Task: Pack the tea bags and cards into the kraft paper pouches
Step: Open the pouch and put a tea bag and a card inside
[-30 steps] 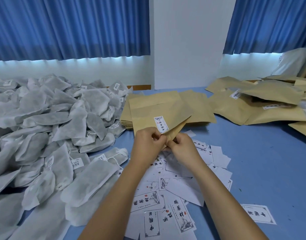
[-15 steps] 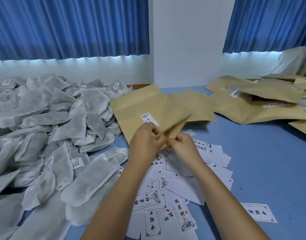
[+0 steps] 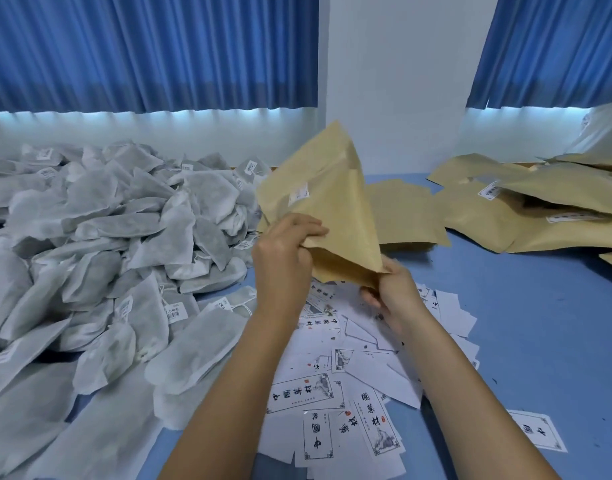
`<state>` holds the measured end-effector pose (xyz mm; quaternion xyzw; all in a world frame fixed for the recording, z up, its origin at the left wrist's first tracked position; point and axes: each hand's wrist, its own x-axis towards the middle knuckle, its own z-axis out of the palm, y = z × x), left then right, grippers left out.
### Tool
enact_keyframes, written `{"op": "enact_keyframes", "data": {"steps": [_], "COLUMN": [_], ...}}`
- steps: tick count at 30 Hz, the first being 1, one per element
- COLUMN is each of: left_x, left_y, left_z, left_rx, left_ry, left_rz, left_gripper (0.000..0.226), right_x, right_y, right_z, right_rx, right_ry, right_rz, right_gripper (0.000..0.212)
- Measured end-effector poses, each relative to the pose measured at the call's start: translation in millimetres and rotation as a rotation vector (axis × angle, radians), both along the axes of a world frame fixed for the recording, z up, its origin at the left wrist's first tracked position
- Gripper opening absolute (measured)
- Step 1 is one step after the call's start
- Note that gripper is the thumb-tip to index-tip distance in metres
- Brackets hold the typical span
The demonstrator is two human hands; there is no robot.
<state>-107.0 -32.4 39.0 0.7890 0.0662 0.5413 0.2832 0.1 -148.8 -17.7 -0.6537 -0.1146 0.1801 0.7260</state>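
Kraft pouch (image 3: 332, 216) — now higher, upright

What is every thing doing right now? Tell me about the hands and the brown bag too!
held pouch: up off the table, tilted, mouth toward the hands.
left hand: grips the pouch's mouth edge.
right hand: pinches its lower corner.
tea bags: heaped loose on the left.
cards: scattered under the arms, some face up.
spare pouches: flat in a stack.
curtains: drawn shut.

Matt kraft paper pouch (image 3: 327, 216), white fibrous cloth-like tea bags (image 3: 100, 258), smooth printed paper cards (image 3: 346, 403)
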Motion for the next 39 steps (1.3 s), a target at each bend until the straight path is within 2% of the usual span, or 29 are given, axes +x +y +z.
{"op": "enact_keyframes", "data": {"steps": [1,3,5,7,8,9,11,14,17,19,21,23,25,28,30,32,35,37,39], "left_x": [-4,-16,-29,-49,-58,-64,-70,-70,-61,-53,-47,-47,-46,-50,-57,-63,-70,-73,-77], "left_y": [5,12,25,30,30,30,32,40,54,62,68,72,75,70,64,56,45,43,47], "left_z": [3,3,-11,-20,-26,-32,-34,-30,-30,-36,-51,-64,-65,-46,-33,-22,-17,-18,-20], "left_rx": [-0.087,-0.186,-0.198,-0.232,-0.25,-0.244,-0.205,-0.069,0.144,0.257,0.311,0.3,0.268,0.174,0.18,0.212,0.264,0.366,0.456], "left_ry": [0.096,0.405,0.901,1.416,1.551,1.596,1.555,1.251,0.82,0.84,1.076,1.213,1.089,0.753,0.56,0.526,0.649,0.568,0.386], "left_rz": [-0.04,-0.08,0.135,0.431,0.504,0.531,0.53,0.585,0.534,0.413,0.328,0.301,0.324,0.339,0.442,0.61,0.792,0.782,0.756], "left_gripper": [0.052,0.048,0.08,0.093,0.09,0.085,0.067,0.047,0.067,0.067,0.051,0.054,0.056,0.056,0.058,0.056,0.052,0.05,0.056], "right_x": [0,0,3,5,5,5,3,2,0,-2,-3,-3,-3,-3,-3,-4,-5,-7,-8], "right_y": [1,3,2,1,0,0,0,-1,-2,-2,-2,-2,-2,-3,-3,-3,-3,-3,-4], "right_z": [1,1,3,3,3,4,4,6,8,10,11,12,12,13,13,13,13,14,14], "right_rx": [0.006,0.008,0.027,0.079,0.105,0.125,0.143,0.154,0.201,0.23,0.242,0.24,0.241,0.255,0.247,0.236,0.231,0.227,0.229], "right_ry": [-0.003,-0.022,-0.043,-0.023,-0.011,-0.001,0.006,0.022,0.074,0.103,0.128,0.14,0.161,0.18,0.185,0.185,0.181,0.178,0.18], "right_rz": [-0.002,-0.026,-0.05,-0.061,-0.067,-0.075,-0.09,-0.098,-0.11,-0.113,-0.124,-0.129,-0.14,-0.139,-0.143,-0.156,-0.158,-0.155,-0.159], "right_gripper": [0.045,0.038,0.03,0.026,0.025,0.025,0.024,0.023,0.025,0.026,0.026,0.025,0.023,0.021,0.02,0.022,0.023,0.024,0.023]}}
